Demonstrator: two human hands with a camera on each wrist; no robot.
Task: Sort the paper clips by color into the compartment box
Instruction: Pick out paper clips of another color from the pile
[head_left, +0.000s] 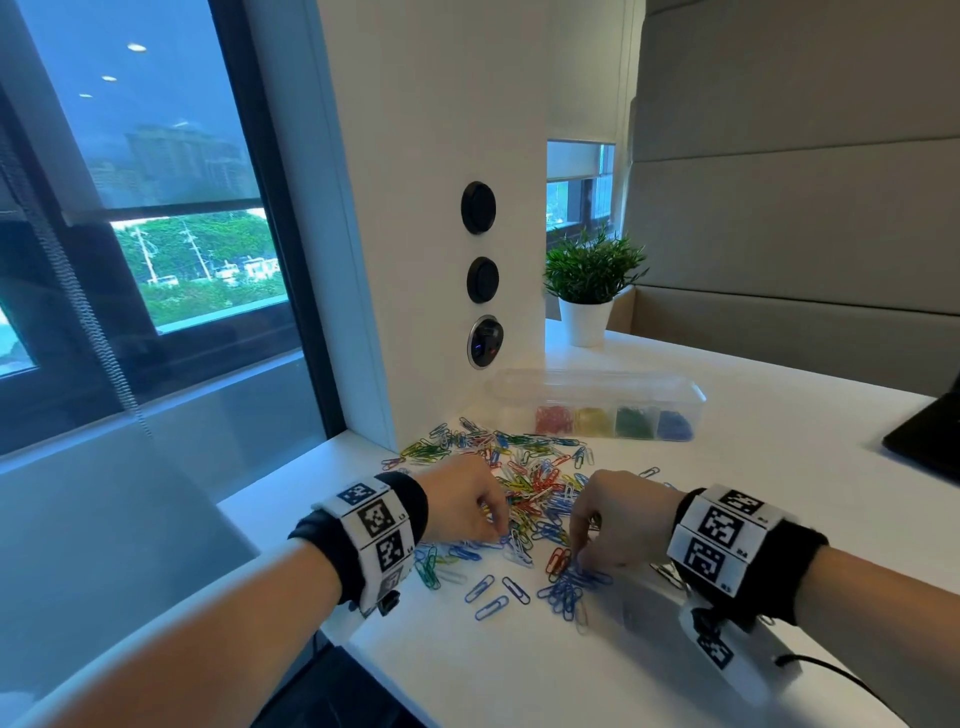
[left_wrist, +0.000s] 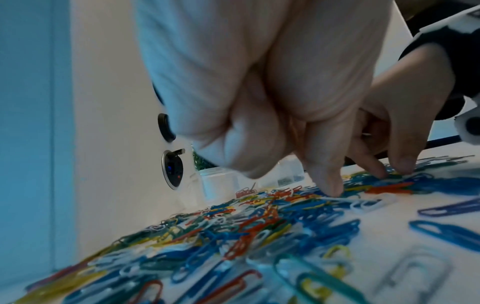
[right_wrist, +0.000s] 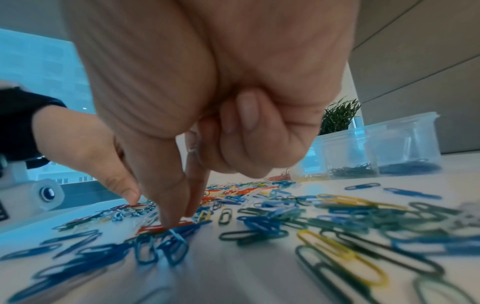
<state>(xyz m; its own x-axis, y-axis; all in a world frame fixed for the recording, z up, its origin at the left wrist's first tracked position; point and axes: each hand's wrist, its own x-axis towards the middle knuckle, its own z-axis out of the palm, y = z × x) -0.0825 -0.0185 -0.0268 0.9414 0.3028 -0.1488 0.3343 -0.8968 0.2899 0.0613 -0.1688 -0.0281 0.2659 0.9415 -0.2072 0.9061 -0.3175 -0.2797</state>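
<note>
The clear compartment box (head_left: 597, 402) lies on the white desk (head_left: 779, 519) at about 1 o'clock from the hands, lengthwise against the wall. Four of its cells hold sorted clips: red, yellow, green and blue running left to right, the blue cell at the right end. The cell at the left end looks pale; what is in it cannot be told.

The mixed pile of paper clips (head_left: 524, 478) spreads between the box and the hands, at 12 o'clock from both wrists. A small cluster of blue clips (head_left: 566, 592) lies apart at 6 o'clock from the pile, just under the right hand (head_left: 618, 519).

The head view shows both hands knuckles-up over the near edge of the pile, but not what the fingertips do. The right wrist view shows it: the right hand's thumb and forefinger point down, tips close together on the blue clips (right_wrist: 171, 244), the other fingers curled into the palm; whether a clip is actually pinched cannot be told. The left wrist view shows the left hand (left_wrist: 259, 92) with one finger pressing down on a white clip (left_wrist: 369, 203) at the pile's edge, the rest curled in, gripping nothing visible.

The desk's near edge runs close below the wrists, its left edge at 9 o'clock beside the window. A dark object (head_left: 930, 436) sits at 3 o'clock and a potted plant (head_left: 589, 280) behind the box.
</note>
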